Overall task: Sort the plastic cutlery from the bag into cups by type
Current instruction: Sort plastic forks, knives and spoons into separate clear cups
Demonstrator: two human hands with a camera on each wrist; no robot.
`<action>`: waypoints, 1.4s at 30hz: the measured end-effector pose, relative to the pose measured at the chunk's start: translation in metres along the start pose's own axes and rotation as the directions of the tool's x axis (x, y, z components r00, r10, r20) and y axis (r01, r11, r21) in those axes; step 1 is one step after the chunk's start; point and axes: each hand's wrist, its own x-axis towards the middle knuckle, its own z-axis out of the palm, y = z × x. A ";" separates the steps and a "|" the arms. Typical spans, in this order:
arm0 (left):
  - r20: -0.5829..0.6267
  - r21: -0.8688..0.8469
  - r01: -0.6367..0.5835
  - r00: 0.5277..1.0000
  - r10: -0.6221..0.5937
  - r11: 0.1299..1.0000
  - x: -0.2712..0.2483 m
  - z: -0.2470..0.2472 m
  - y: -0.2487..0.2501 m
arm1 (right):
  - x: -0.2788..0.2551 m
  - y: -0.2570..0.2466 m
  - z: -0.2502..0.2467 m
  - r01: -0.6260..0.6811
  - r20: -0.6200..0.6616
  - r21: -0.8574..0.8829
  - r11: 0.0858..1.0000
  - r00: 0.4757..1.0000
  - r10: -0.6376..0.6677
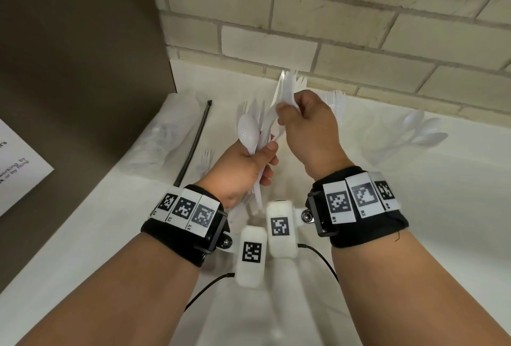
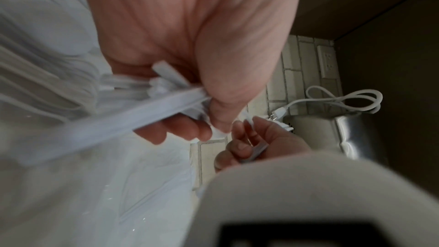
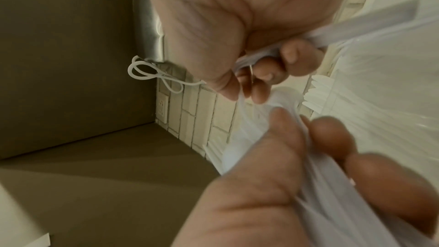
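Risk: left hand (image 1: 243,168) gripped mixed cutlery bundle (image 1: 253,130), right hand (image 1: 307,127) pinched several pieces (image 1: 287,88) above it; loose pieces could slip.

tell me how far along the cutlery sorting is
Partly done. A cup of forks and a cup of spoons already stand by the wall. In hand: the left hand grips a mixed bundle, and the right hand pinches a few pieces pulled from it. Left: that bundle and a loose fork.
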 end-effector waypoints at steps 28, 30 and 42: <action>0.089 0.100 0.007 0.996 -0.016 0.995 -0.006 -0.008 0.001 | 0.005 -0.006 -0.008 -0.109 0.046 0.041 0.993 0.993 0.107; 0.092 0.088 0.011 0.996 -0.019 0.996 -0.006 -0.008 0.002 | 0.006 -0.005 -0.008 -0.066 -0.004 0.028 0.997 0.998 0.066; 0.148 0.173 -0.052 0.989 0.026 0.984 -0.007 -0.007 0.001 | 0.005 -0.003 -0.010 -0.033 0.019 -0.010 0.999 0.999 0.033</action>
